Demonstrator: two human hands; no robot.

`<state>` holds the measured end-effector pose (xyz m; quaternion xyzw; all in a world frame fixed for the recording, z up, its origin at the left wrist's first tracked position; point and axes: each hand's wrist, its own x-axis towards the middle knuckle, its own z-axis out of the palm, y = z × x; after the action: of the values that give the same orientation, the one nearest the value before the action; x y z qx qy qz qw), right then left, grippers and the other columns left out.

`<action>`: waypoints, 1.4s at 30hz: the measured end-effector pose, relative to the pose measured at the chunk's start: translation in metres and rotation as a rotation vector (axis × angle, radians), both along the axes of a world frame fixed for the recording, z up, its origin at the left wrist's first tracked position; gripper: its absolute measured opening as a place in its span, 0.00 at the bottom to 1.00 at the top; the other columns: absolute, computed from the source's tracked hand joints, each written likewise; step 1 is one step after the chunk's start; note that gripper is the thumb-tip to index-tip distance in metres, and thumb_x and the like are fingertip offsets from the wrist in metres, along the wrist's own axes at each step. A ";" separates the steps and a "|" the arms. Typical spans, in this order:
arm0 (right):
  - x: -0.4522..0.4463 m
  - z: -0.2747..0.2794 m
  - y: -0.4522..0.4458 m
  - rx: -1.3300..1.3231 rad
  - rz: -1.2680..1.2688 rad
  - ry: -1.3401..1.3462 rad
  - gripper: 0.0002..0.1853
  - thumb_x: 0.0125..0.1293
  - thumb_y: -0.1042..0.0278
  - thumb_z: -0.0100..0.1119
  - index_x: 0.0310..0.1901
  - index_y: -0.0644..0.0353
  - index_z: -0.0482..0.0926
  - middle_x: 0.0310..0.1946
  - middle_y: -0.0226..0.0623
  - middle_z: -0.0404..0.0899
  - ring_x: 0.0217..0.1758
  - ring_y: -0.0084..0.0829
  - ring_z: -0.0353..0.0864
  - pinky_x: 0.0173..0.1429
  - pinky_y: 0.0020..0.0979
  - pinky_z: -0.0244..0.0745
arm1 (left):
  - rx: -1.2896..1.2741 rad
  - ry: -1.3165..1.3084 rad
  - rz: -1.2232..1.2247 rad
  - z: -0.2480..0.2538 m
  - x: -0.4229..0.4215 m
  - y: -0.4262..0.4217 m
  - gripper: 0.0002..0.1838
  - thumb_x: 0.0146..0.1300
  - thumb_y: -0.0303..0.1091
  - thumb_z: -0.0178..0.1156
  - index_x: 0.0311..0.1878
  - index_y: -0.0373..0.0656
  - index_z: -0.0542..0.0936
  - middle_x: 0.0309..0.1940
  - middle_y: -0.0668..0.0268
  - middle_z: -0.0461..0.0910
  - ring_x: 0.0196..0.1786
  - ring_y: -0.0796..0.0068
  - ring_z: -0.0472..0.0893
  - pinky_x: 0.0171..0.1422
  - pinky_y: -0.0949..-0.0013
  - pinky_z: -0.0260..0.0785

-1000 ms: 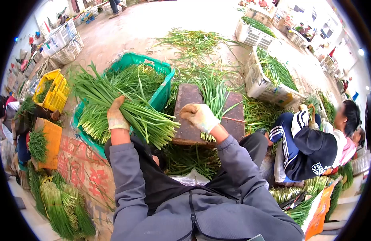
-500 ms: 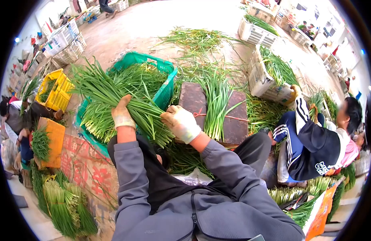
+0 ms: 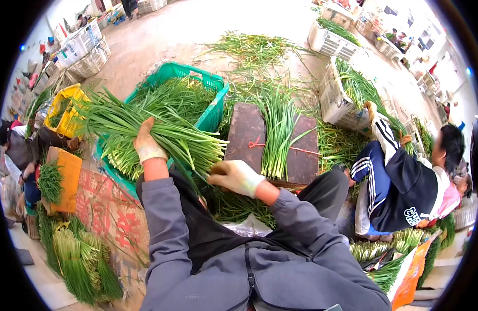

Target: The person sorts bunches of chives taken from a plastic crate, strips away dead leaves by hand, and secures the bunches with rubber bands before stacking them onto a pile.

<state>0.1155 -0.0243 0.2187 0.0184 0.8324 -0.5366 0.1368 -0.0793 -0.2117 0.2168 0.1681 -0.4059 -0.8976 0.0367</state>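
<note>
My left hand (image 3: 148, 143), in a pale glove, is closed round a large bunch of green stalks (image 3: 184, 137), leaves to the left and pale cut ends to the right. Just below those ends, my gloved right hand (image 3: 236, 178) has its fingers pinched at a stalk hanging from the bunch. A smaller bundle (image 3: 278, 137) lies on a dark board (image 3: 244, 129), over a red tie (image 3: 303, 151). Behind my left hand, a green crate (image 3: 214, 111) holds more stalks.
A white crate of greens (image 3: 334, 98) stands at the right, near a seated person (image 3: 404, 181). Loose leaves (image 3: 254, 49) litter the floor ahead. At left are a yellow crate (image 3: 75, 116), an orange board (image 3: 68, 179) and tied bundles (image 3: 78, 259).
My right hand has moved left from over the board to the cut ends, then slightly down. The held bunch has shifted a little left. The seated person's arm has reached toward the white crate.
</note>
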 end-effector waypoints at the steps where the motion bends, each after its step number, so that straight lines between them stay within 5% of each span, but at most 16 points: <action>1: -0.013 0.005 -0.014 -0.100 -0.064 -0.035 0.17 0.67 0.56 0.64 0.48 0.62 0.83 0.30 0.37 0.84 0.27 0.28 0.83 0.33 0.32 0.77 | 0.035 0.003 -0.009 -0.002 0.000 0.005 0.17 0.57 0.23 0.68 0.49 0.29 0.77 0.40 0.54 0.82 0.37 0.57 0.84 0.41 0.52 0.81; 6: -0.036 -0.011 -0.032 -0.601 -0.254 -0.115 0.11 0.71 0.60 0.60 0.38 0.61 0.81 0.26 0.28 0.79 0.20 0.20 0.72 0.23 0.24 0.66 | 0.063 0.047 0.013 -0.009 0.001 0.012 0.20 0.56 0.22 0.68 0.51 0.28 0.76 0.43 0.53 0.82 0.36 0.56 0.84 0.42 0.51 0.82; 13: -0.025 -0.020 0.001 -0.523 -0.271 -0.152 0.10 0.69 0.62 0.64 0.38 0.61 0.81 0.26 0.28 0.79 0.20 0.17 0.73 0.23 0.21 0.66 | -0.056 0.059 -0.083 -0.009 0.009 0.017 0.12 0.62 0.28 0.65 0.47 0.35 0.83 0.42 0.58 0.84 0.40 0.60 0.84 0.48 0.57 0.80; 15: -0.028 -0.019 0.002 -0.846 -0.430 -0.143 0.09 0.68 0.64 0.65 0.39 0.61 0.80 0.27 0.30 0.78 0.20 0.17 0.72 0.22 0.21 0.63 | 0.018 0.067 -0.073 0.001 0.011 0.019 0.18 0.54 0.21 0.69 0.49 0.31 0.80 0.41 0.58 0.82 0.38 0.61 0.84 0.44 0.55 0.81; 22: -0.038 -0.035 -0.009 -1.112 -0.601 -0.079 0.07 0.68 0.66 0.62 0.39 0.59 0.78 0.25 0.29 0.74 0.20 0.21 0.66 0.23 0.26 0.59 | 0.022 0.162 -0.012 -0.009 0.009 0.020 0.17 0.56 0.19 0.68 0.50 0.33 0.80 0.43 0.59 0.82 0.39 0.63 0.83 0.45 0.57 0.80; 29: 0.016 -0.055 0.009 -0.770 -0.495 -0.145 0.06 0.66 0.68 0.57 0.32 0.58 0.76 0.23 0.28 0.72 0.19 0.20 0.65 0.22 0.24 0.54 | 0.133 0.128 -0.041 0.004 0.004 -0.001 0.14 0.61 0.27 0.64 0.49 0.31 0.80 0.43 0.57 0.83 0.42 0.59 0.84 0.51 0.55 0.80; 30: 0.030 -0.064 0.019 -0.533 -0.354 -0.221 0.07 0.64 0.67 0.58 0.31 0.60 0.77 0.22 0.32 0.71 0.22 0.24 0.70 0.25 0.29 0.64 | 0.136 0.126 -0.035 0.006 0.003 -0.007 0.14 0.61 0.27 0.64 0.49 0.31 0.80 0.43 0.57 0.83 0.42 0.59 0.84 0.51 0.55 0.80; 31: 0.039 -0.125 0.036 0.018 0.054 0.197 0.08 0.62 0.66 0.59 0.35 0.61 0.82 0.24 0.39 0.77 0.29 0.28 0.79 0.36 0.31 0.75 | 0.161 0.122 -0.051 0.007 0.001 -0.014 0.14 0.62 0.28 0.63 0.49 0.32 0.80 0.42 0.57 0.83 0.41 0.59 0.84 0.51 0.54 0.80; 32: 0.051 -0.143 0.042 0.434 0.344 -0.013 0.10 0.60 0.65 0.62 0.39 0.60 0.85 0.29 0.43 0.82 0.36 0.29 0.83 0.46 0.31 0.78 | 0.185 0.117 -0.071 0.008 0.000 -0.017 0.13 0.63 0.29 0.63 0.49 0.32 0.81 0.42 0.57 0.84 0.40 0.59 0.84 0.51 0.54 0.80; 34: 0.064 -0.117 0.050 0.665 0.297 -0.061 0.11 0.61 0.64 0.65 0.42 0.60 0.86 0.34 0.44 0.85 0.37 0.29 0.84 0.44 0.30 0.78 | 0.146 0.111 -0.061 0.009 0.001 -0.014 0.13 0.64 0.29 0.63 0.48 0.33 0.81 0.41 0.58 0.84 0.40 0.59 0.84 0.50 0.55 0.79; 36: 0.048 -0.059 0.050 0.216 -0.134 0.052 0.12 0.63 0.62 0.67 0.41 0.62 0.86 0.33 0.43 0.85 0.36 0.31 0.84 0.43 0.32 0.78 | 0.091 0.170 -0.118 -0.002 0.002 -0.014 0.13 0.64 0.30 0.62 0.48 0.33 0.81 0.41 0.58 0.84 0.40 0.59 0.84 0.50 0.55 0.79; 38: 0.026 -0.012 0.053 0.116 -0.324 0.264 0.19 0.62 0.53 0.66 0.46 0.60 0.85 0.39 0.51 0.85 0.43 0.49 0.85 0.52 0.42 0.78 | 0.045 0.189 -0.139 0.000 0.008 -0.012 0.14 0.64 0.29 0.62 0.51 0.33 0.80 0.43 0.57 0.84 0.41 0.58 0.84 0.50 0.56 0.80; 42: -0.023 0.039 0.041 0.174 -0.324 0.444 0.28 0.62 0.45 0.66 0.53 0.62 0.83 0.50 0.51 0.84 0.55 0.47 0.83 0.62 0.40 0.76 | 0.061 0.225 -0.277 0.007 0.022 0.008 0.19 0.61 0.25 0.61 0.56 0.33 0.78 0.44 0.57 0.83 0.43 0.59 0.84 0.53 0.57 0.80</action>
<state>0.0921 0.0169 0.2577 0.0449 0.8713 -0.4688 -0.1382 -0.0569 -0.2038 0.2237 0.0103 -0.3910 -0.9191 -0.0473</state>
